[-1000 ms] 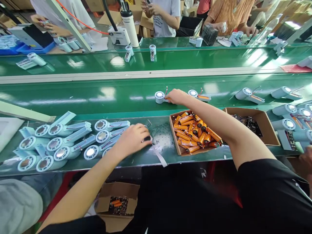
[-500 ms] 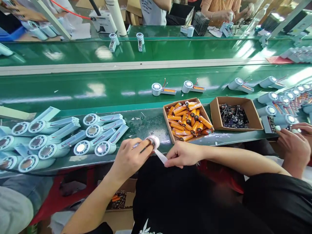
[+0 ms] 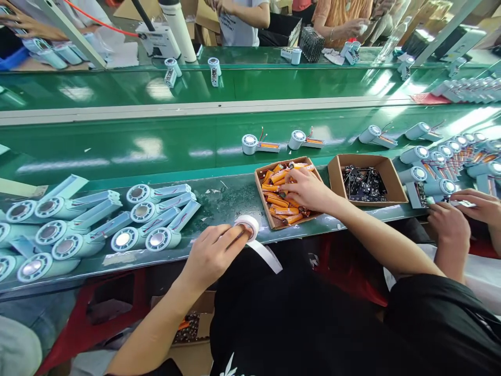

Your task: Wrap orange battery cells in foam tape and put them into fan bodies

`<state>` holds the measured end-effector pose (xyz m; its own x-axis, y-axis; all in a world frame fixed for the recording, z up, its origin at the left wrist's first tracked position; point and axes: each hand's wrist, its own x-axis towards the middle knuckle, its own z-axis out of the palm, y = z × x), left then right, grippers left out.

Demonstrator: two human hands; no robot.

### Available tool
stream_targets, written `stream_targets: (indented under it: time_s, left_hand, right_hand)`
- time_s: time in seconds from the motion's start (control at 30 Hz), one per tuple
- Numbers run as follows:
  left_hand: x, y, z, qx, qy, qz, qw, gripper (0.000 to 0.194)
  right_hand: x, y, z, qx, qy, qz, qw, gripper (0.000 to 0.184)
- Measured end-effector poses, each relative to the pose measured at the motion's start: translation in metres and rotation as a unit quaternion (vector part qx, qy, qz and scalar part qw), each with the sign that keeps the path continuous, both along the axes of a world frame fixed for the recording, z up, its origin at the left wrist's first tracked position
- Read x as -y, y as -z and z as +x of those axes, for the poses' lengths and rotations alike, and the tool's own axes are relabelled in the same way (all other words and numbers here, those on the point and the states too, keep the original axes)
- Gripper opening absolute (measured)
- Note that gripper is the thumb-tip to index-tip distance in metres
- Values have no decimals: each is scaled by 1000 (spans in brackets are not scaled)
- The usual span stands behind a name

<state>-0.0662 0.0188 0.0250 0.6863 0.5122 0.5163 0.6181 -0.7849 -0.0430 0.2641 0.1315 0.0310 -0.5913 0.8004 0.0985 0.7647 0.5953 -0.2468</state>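
A roll of white tape (image 3: 253, 225) is gripped in my left hand (image 3: 213, 253) at the near edge of the bench, its fingers closed round the roll. The loose strip of tape (image 3: 266, 257) hangs from it towards my lap. My right hand (image 3: 307, 189) reaches into a cardboard box (image 3: 270, 218) heaped with orange batteries (image 3: 285, 211). Its bent fingers close on a battery among the others, and the fingertips are partly hidden. Several light-blue fan housings with handles (image 3: 163, 238) lie left of my left hand.
A second box (image 3: 395, 184) holds black circuit boards (image 3: 366, 185). Beyond the boxes, fan units with batteries in their handles (image 3: 249, 144) lie on the green conveyor belt (image 3: 188, 149). At right, a co-worker's hands (image 3: 450, 224) handle a small part near more fan units.
My right hand has let go of the tape strip and moved up into the battery box. My left hand keeps the tape roll. Earlier, my right hand was at a fan unit on the belt.
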Motion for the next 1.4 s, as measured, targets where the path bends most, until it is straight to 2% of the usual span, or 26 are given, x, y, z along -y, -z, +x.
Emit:
stream_targets:
  time_s: [0.07, 0.13, 0.2, 0.23, 0.27, 0.33, 0.4, 0.47, 0.53, 0.67, 0.77, 0.87, 0.9, 0.93, 1.0, 1.1, 1.17, 1.27, 1.33, 1.4]
  left_hand:
    - [-2, -1, 5, -9, 12, -6, 1000, 23]
    - [-5, -1, 8, -21, 21, -9, 1000, 21]
    - [-7, 0, 10, -31, 22, -17, 999, 20]
    - [-8, 1, 11, -34, 21, -21, 999, 20]
    - [-9, 2, 12, -36, 22, -25, 999, 20]
    - [-11, 4, 13, -37, 22, -29, 999, 21]
    - [-11, 4, 14, -37, 24, -31, 999, 23]
    - [-12, 3, 15, -35, 27, -32, 999, 23]
    - [-12, 2, 16, -35, 30, -31, 998, 22]
    - [-13, -3, 19, -46, 38, -28, 998, 20]
    - [-14, -6, 21, -52, 55, -26, 997, 20]
    - [-13, -7, 23, -46, 79, -22, 996, 21]
    - [-12, -8, 24, -44, 85, -22, 995, 22]
    - [-11, -8, 25, -45, 89, -23, 995, 23]
    - [-9, -9, 26, -56, 94, -21, 994, 23]
    - [-7, -12, 30, -75, 104, -3, 992, 22]
    - [-6, -14, 34, -84, 111, 11, 990, 20]
    - [-7, -19, 40, -100, 129, 17, 986, 19]
    - [-9, -23, 41, -110, 150, -2, 983, 21]
    - [-11, -29, 40, -120, 156, -32, 980, 23]
  right_hand:
    - [-5, 11, 3, -142, 41, 0, 989, 21]
    - [-8, 19, 5, -295, 87, -43, 950, 26]
    - [-10, 20, 5, -389, 101, -122, 907, 34]
    - [-11, 19, 5, -399, 99, -153, 899, 40]
    - [-12, 16, 4, -383, 94, -171, 903, 48]
    - [-14, 9, 0, -308, 70, -175, 932, 55]
    - [-16, 3, -4, -252, 38, -169, 952, 42]
    - [-14, -1, -7, -275, 20, -174, 945, 30]
    - [-9, -3, -10, -360, 32, -191, 913, 31]
    - [7, -11, -16, -513, 78, -261, 814, 43]
    - [19, -17, -25, -549, 64, -333, 764, 49]
    - [29, -14, -35, -551, 39, -409, 727, 58]
    - [33, -11, -37, -542, 44, -418, 728, 59]
    - [37, -8, -39, -528, 55, -410, 742, 59]
    - [45, -4, -40, -473, 75, -349, 806, 54]
    - [57, -7, -39, -352, 47, -200, 913, 34]
    - [62, -12, -42, -282, 14, -120, 952, 40]
    - [69, -18, -53, -198, -6, -74, 977, 44]
    - [72, -20, -60, -163, -9, -82, 983, 45]
    - [73, -23, -60, -178, -14, -108, 978, 44]
